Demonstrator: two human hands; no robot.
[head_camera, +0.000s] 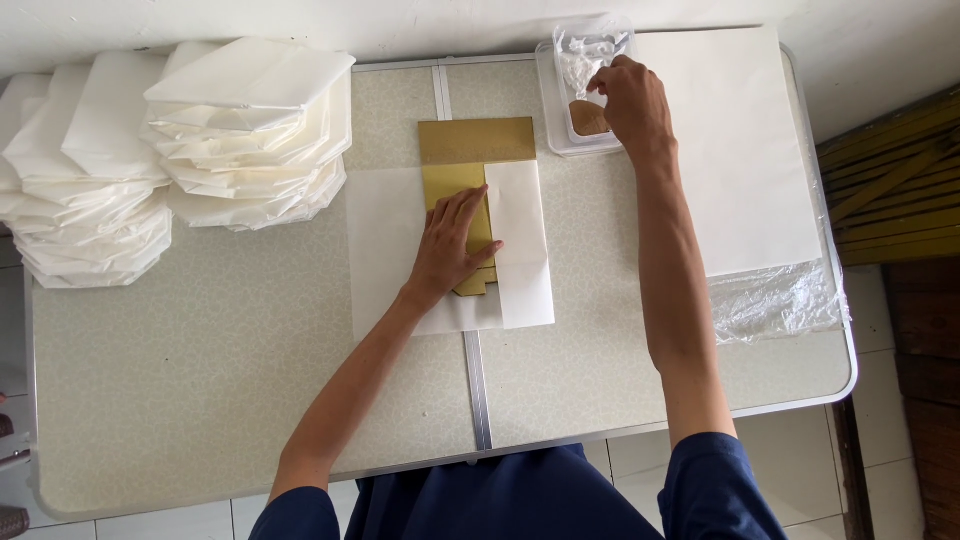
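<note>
While pressing gold card (470, 160), left hand (452, 245) flat.

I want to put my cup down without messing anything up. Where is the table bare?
The widest bare patch of the speckled folding table is the near left part, below the stacks of folded white paper. Another lies near right, in front of the large white sheet. It is crowded mid-table, around the left hand, and at the clear plastic tray by the right hand.

stacked folded white paper (250, 130), plastic wrap (775, 300)
</note>
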